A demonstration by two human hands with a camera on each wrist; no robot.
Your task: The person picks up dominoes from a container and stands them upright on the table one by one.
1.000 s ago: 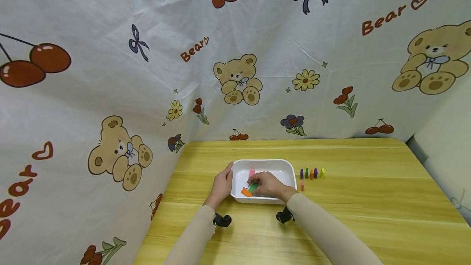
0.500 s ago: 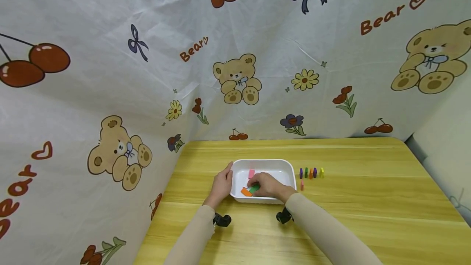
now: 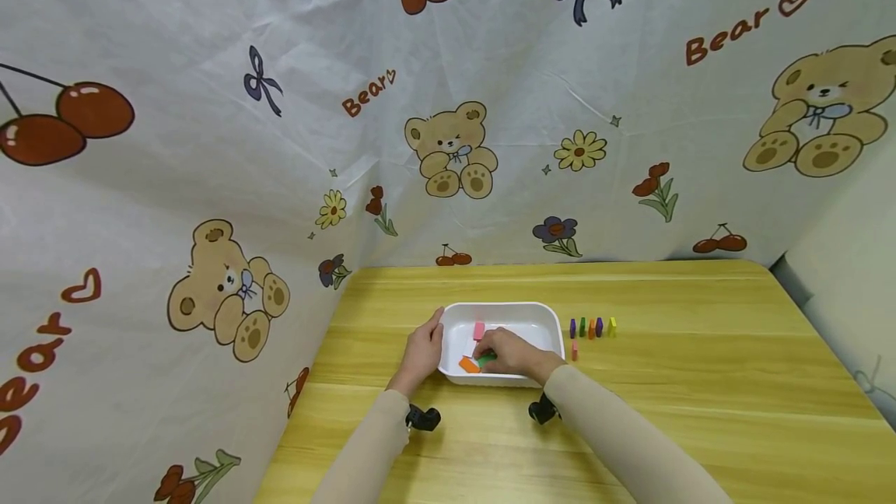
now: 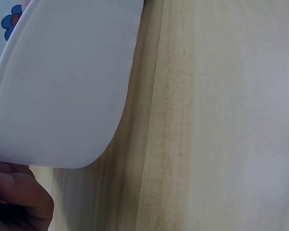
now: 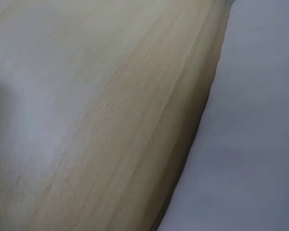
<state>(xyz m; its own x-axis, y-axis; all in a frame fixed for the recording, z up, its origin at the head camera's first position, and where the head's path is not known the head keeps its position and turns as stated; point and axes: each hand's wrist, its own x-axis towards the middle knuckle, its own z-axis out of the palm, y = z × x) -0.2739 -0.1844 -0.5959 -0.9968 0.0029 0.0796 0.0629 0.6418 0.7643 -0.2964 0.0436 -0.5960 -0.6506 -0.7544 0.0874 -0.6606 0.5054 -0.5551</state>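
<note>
A white plastic tray (image 3: 535, 327) stands on the table with small coloured blocks inside. My left hand (image 3: 422, 352) grips its left end; the left wrist view shows curled fingers (image 4: 23, 193) by the tray's corner. My right hand (image 3: 512, 353) reaches inside over the front wall, fingers bent around a green block (image 3: 485, 361) that they partly cover. Just left of that lies an orange block (image 3: 469, 365). Farther back is a pink block (image 3: 479, 330). The right wrist view has only tabletop and tray wall (image 5: 245, 125), not the hand.
Right of the tray, several small blocks stand upright in a row on the wooden table (image 3: 700, 379), ending with a yellow block (image 3: 612, 327). A pink block (image 3: 575, 351) stands in front of the row. A printed cloth (image 3: 518, 61) hangs behind and at left.
The green block has turned under my right fingers and more of it is covered now. My right hand has shifted very slightly right. The left hand keeps its place on the tray.
</note>
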